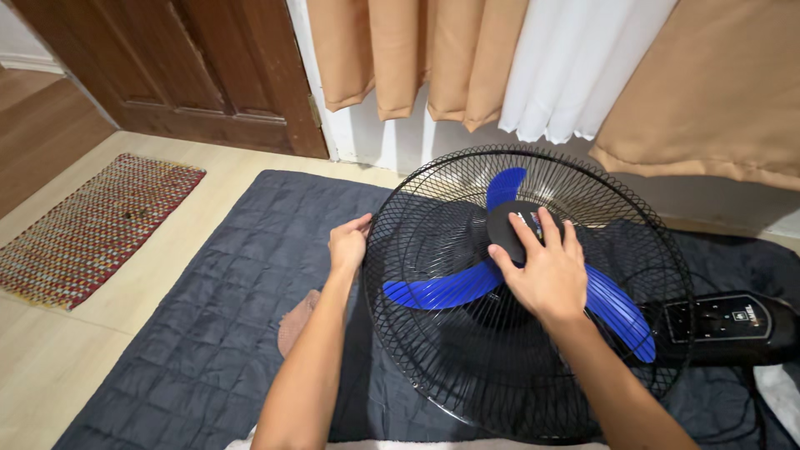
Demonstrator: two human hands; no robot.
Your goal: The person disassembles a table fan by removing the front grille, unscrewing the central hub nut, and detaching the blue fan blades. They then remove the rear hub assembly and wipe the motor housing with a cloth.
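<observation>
A black electric fan lies on its back on a dark grey quilted mat. Its round wire grille faces up, with three blue blades under it. My left hand grips the grille's rim at the left side. My right hand rests flat on the grille, fingers spread over the black centre cap. The fan's black control base sticks out to the right.
A woven red and multicoloured rug lies on the pale floor at the left. A brown wooden door stands behind it. Tan and white curtains hang along the back wall. A brownish cloth lies by my left forearm.
</observation>
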